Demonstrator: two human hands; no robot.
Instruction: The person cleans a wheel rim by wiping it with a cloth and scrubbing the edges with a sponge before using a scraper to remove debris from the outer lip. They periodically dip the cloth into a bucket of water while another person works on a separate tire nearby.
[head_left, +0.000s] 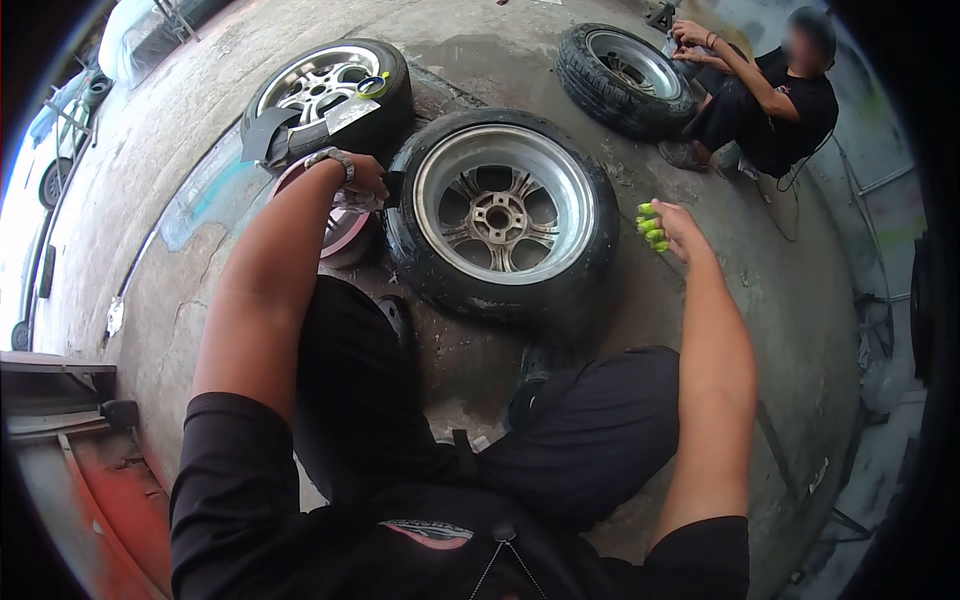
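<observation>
In the middle lies a car wheel, a black tyre [405, 240] around a silver alloy rim [548, 262] with dirt on its spokes. My left hand [366, 180], a watch on its wrist, is closed at the tyre's left side, above a reddish basin [350, 240]. A small dark flat piece [395, 188] sticks out from its fingers towards the tyre, and something whitish and crumpled [357, 201] shows under the hand. My right hand [676, 232] is in the air right of the tyre, fingers loosely bent and apart, holding nothing. Yellow-green tape [652, 228] wraps its fingertips.
Behind on the left, a second wheel [400, 105] carries grey sheets [350, 113] and a yellow-green tape roll [371, 87]. At the back right a person [790, 100] sits working at a third wheel [600, 85]. A red-stained bench [90, 490] stands at the lower left.
</observation>
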